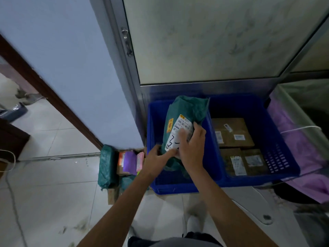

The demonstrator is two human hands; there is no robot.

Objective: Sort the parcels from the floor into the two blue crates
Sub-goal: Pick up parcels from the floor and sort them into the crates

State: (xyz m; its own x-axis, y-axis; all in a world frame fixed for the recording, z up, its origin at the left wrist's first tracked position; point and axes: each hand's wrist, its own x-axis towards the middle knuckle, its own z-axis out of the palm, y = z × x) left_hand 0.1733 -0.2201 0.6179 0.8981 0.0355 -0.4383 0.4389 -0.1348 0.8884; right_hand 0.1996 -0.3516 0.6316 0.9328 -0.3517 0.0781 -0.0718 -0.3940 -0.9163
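Note:
A green bagged parcel (187, 111) with a white shipping label stands tilted over the left blue crate (153, 125). My left hand (156, 162) grips its lower left edge and my right hand (193, 147) holds its right side, over the label. The right blue crate (277, 139) holds several brown cardboard parcels (233, 132). On the floor to the left of the crates lie another green parcel (106, 164), a purple and pink parcel (130, 161) and a cardboard piece (113, 194).
A metal-framed glass door (204, 41) rises behind the crates, a blue wall (71, 59) to its left. A purple-covered appliance (302, 139) with a white cord stands right of the crates. Tiled floor (53, 202) spreads to the left, with a doorway at the far left.

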